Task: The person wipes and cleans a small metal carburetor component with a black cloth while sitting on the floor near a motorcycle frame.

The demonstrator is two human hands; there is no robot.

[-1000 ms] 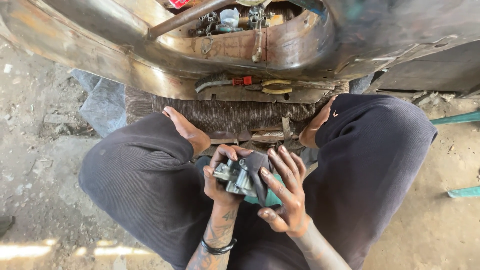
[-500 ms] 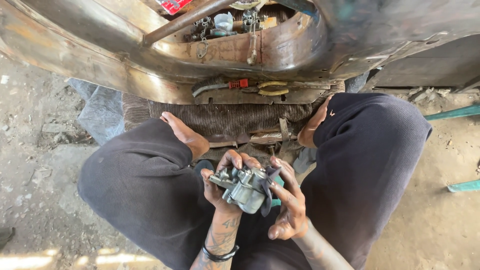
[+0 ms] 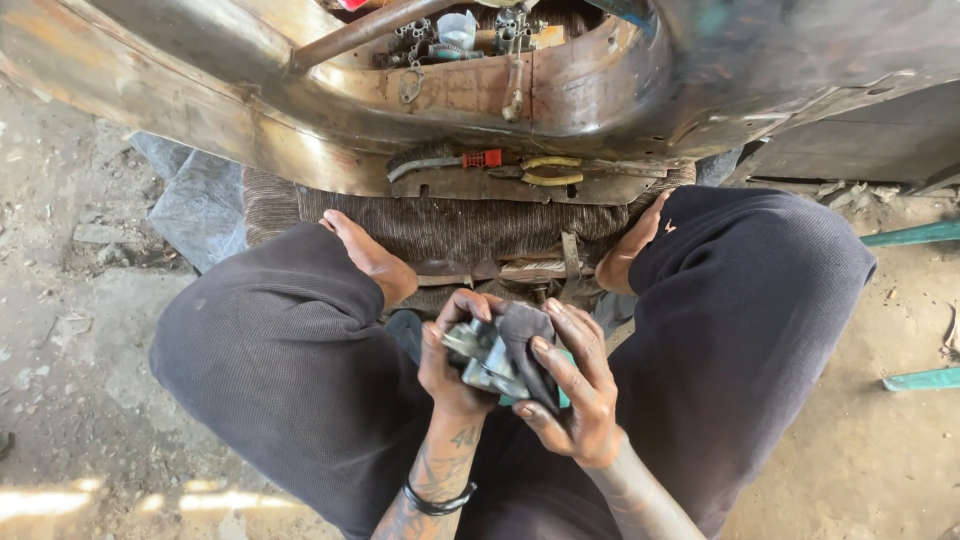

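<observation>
Lower centre of frame: left hand (image 3: 452, 362) grips small metal engine part (image 3: 485, 358); right hand (image 3: 572, 400) presses dark cloth (image 3: 528, 345) over it, fingers curled. Yellow-handled pliers (image 3: 548, 170) upper centre.

A rusted, curved sheet-metal body shell (image 3: 200, 110) spans the top. On its lower ledge lie a red-handled tool (image 3: 450, 162) and yellow-handled pliers (image 3: 548, 170), just beside each other. A brown ribbed fabric mat (image 3: 450, 225) lies below the ledge. Two teal bars (image 3: 915, 235) rest at the dirt floor's (image 3: 70, 330) right edge.
</observation>
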